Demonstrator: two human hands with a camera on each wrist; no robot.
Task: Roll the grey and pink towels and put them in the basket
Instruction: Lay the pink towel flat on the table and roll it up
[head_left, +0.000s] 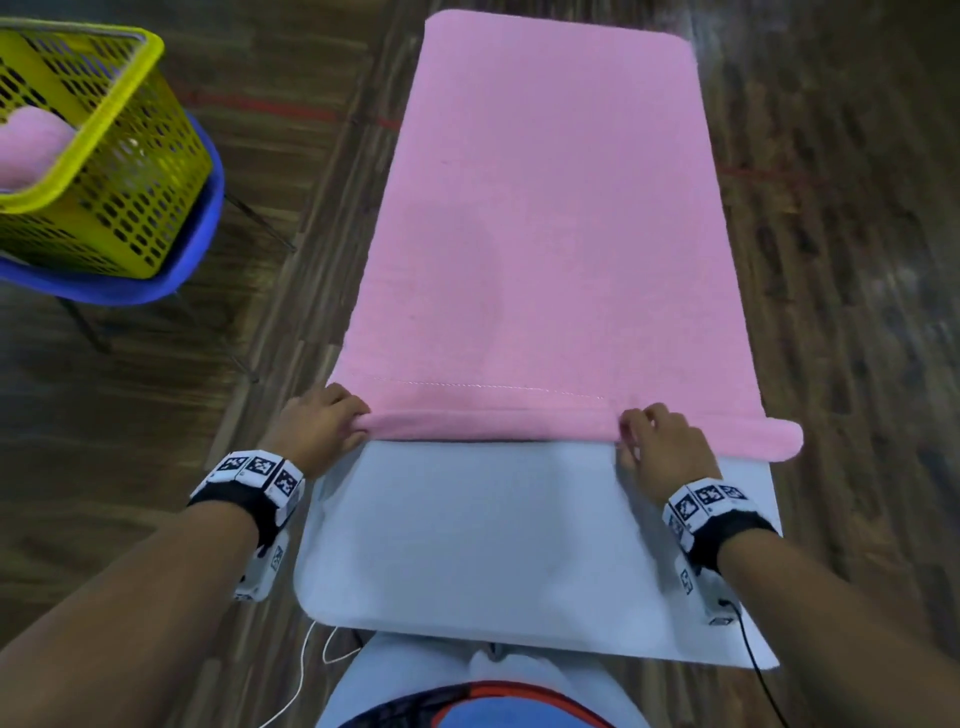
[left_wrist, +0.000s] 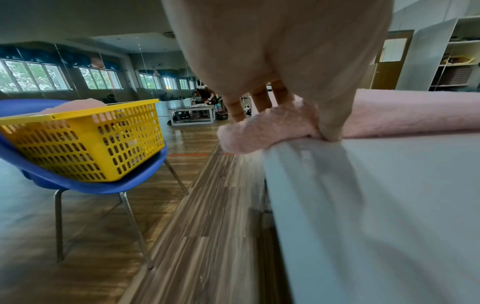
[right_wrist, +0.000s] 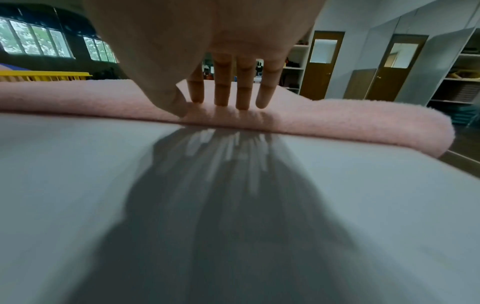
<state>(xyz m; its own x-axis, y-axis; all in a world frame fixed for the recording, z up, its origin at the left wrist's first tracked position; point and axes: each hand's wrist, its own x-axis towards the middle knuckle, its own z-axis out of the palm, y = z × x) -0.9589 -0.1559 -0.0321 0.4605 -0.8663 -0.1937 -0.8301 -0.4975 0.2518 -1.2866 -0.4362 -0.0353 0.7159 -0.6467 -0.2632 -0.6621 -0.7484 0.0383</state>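
Observation:
A long pink towel (head_left: 545, 208) lies flat along the white table (head_left: 467, 545), its near edge turned over into a thin roll (head_left: 493, 423). My left hand (head_left: 363, 421) pinches the roll's left end, fingers on top and thumb at the front, seen close in the left wrist view (left_wrist: 293, 121). My right hand (head_left: 631, 431) grips the roll near its right end; in the right wrist view (right_wrist: 207, 109) its fingers lie on top with the thumb pressed into the fold. The yellow basket (head_left: 104, 156) at far left holds a rolled pink towel (head_left: 31, 145). No grey towel is in view.
The basket sits on a blue chair (head_left: 197, 249) with metal legs, left of the table on a wooden floor. The roll's right end (head_left: 779, 441) overhangs the table edge. Cables run from both wrist cameras past my lap (head_left: 467, 696). People sit at a low table (left_wrist: 192, 113) far off.

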